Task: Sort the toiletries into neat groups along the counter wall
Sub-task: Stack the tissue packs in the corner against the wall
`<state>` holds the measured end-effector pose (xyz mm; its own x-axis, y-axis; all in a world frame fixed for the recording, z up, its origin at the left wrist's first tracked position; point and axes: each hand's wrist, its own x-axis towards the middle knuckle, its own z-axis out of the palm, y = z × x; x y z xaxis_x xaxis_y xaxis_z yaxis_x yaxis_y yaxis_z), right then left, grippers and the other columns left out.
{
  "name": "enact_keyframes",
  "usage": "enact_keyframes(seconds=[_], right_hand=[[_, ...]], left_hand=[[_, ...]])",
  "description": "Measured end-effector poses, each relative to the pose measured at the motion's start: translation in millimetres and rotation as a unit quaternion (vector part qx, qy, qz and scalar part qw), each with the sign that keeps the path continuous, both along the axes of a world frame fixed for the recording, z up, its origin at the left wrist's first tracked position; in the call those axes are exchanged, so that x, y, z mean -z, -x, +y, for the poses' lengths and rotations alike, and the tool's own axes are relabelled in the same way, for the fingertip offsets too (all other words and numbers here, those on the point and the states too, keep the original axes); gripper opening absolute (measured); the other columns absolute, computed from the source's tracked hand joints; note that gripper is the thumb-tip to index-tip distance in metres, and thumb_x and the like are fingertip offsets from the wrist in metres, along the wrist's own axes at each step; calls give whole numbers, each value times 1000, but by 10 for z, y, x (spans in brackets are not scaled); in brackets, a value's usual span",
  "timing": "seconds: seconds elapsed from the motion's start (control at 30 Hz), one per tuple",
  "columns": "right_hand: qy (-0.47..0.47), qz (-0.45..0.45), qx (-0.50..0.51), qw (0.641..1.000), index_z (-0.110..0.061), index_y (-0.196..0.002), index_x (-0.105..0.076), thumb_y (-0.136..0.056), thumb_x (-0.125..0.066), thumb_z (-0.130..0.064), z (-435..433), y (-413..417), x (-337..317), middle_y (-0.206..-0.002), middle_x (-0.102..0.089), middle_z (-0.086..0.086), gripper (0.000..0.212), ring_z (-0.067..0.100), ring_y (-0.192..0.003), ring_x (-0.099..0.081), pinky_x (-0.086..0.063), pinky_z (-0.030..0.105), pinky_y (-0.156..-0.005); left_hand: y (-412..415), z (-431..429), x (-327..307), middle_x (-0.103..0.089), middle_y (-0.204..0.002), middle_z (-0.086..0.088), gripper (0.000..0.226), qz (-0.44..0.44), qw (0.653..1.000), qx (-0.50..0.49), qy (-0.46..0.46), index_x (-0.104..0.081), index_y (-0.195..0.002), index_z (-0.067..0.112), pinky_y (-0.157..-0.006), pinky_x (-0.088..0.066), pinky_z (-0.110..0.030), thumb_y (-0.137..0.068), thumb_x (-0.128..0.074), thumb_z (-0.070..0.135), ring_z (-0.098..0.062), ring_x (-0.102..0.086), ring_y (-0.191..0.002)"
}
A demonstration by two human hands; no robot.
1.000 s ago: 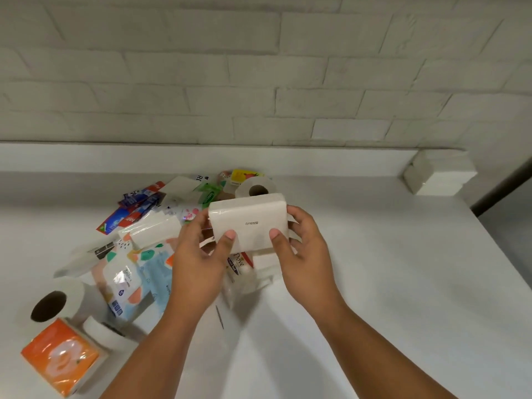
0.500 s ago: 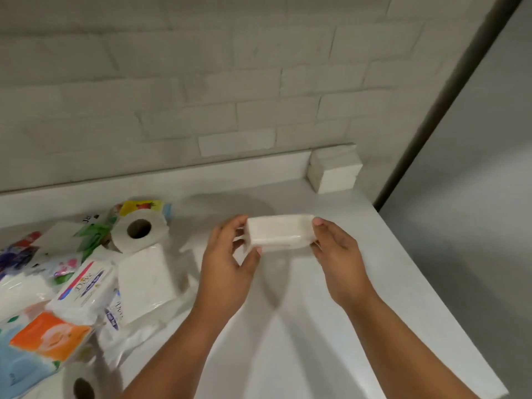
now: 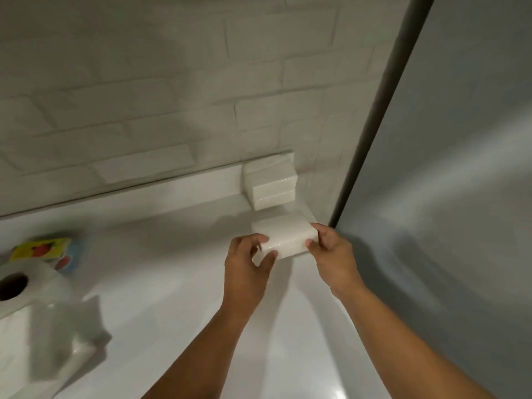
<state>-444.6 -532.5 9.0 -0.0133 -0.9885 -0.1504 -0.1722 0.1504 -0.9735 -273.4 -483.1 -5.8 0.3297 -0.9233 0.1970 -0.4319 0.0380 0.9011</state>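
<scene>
Tissue pack [image 3: 283,236], gripped at both ends by my left hand [image 3: 247,266] and right hand [image 3: 334,251], has come across to just before the tissue stack [image 3: 270,182] at the wall; I judge placing comes next.

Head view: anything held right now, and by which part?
A white tissue pack, pinched at its two short ends: left hand on the left end, right hand on the right end.

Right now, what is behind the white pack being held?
A stack of white packs stands behind the pack, against the wall at the end of the counter. The left hand and right hand grip its ends; the surface just beneath it is covered.
</scene>
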Motion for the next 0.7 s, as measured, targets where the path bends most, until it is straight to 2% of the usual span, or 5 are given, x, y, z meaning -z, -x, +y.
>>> enact_keyframes(seconds=[0.1,0.27,0.4,0.57,0.7], right_hand=[[6,31,-24,999,-23,-120,-64,-92,-62,-3,-242,89,100,-102,-69,-13,34,-1,-97,-64,-47,11,-84],[21,79,-67,994,-25,-122,-63,-89,-65,-3,-556,123,266,-112,-70,-6,40,10,-104,-65,-51,29,-97],[20,82,-75,994,-24,-117,-66,-91,-61,-7,-714,86,293,-104,-69,-11,31,3,-94,-64,-50,24,-91],[34,114,-102,988,-19,-117,-66,-97,-53,-13,-903,42,285,-102,-67,-4,25,12,-92,-61,-41,3,-71],[8,87,-115,989,-14,-115,-63,-96,-48,-12,-1144,10,270,-100,-67,2,25,18,-89,-60,-43,15,-69]], left_hand=[[77,-221,123,-53,-108,12,32,-27,999,-18,-12,-67,-102,29,-90,-53,-26,-79,-80,12,-5,-62,-94],[108,-507,263,-52,-118,6,50,-12,998,-34,-47,-61,-125,20,-92,-52,-19,-80,-80,10,-6,-62,-99],[50,-697,336,-56,-125,7,64,1,995,-37,-94,-53,-136,21,-91,-52,-22,-79,-82,20,-8,-61,-105],[48,-852,286,-67,-110,15,55,10,992,-31,-123,-56,-127,30,-81,-49,-15,-79,-81,24,-3,-65,-96],[32,-960,259,-67,-99,15,58,-14,990,1,-143,-52,-124,31,-67,-45,-7,-75,-83,27,1,-63,-84]])
